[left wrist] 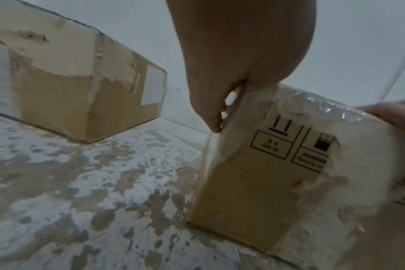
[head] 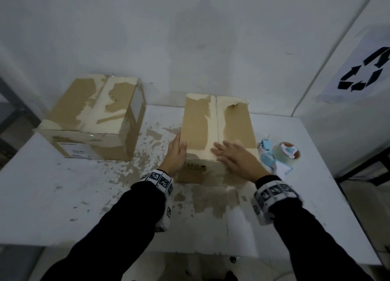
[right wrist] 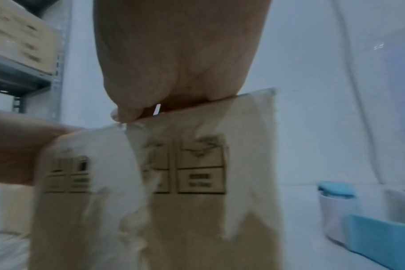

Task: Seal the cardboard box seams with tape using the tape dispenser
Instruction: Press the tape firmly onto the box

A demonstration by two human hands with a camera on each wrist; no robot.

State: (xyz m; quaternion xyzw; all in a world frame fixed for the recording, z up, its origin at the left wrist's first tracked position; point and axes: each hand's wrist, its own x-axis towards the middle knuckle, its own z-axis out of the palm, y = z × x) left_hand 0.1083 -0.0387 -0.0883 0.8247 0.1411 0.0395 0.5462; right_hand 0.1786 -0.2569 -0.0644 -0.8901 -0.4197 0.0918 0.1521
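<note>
Cardboard box [head: 217,133] sits mid-table, brown corrugated w/ big pale patches where the top paper layer has torn off; centre seam runs front to back along the top, and clear glossy tape, wrinkled, shows at the near top edge in the left wrist view. Near face carries printed black handling symbols, partly torn away. Left hand [head: 176,152] is against the box's near-left corner, thumb on top, fingers down the left side, lightly curved round the edge. Right hand [head: 236,156] lies flat on the top near the front edge, fingers straight & slightly spread, palm down, touching the cardboard over the seam; it's blurred, holds nothing. Tape dispenser [head: 278,154], light-blue & white plastic w/ a clear tape roll, lies on the table just beside the box's right side, apart from both hands. Second box [head: 95,120], same worn brown/pale surface w/ a white label on its side, stands well left. Table [head: 63,196] is white, its coating flaked off in brown blotches around the boxes. Recycling sign [head: 363,70] on the wall at right.
</note>
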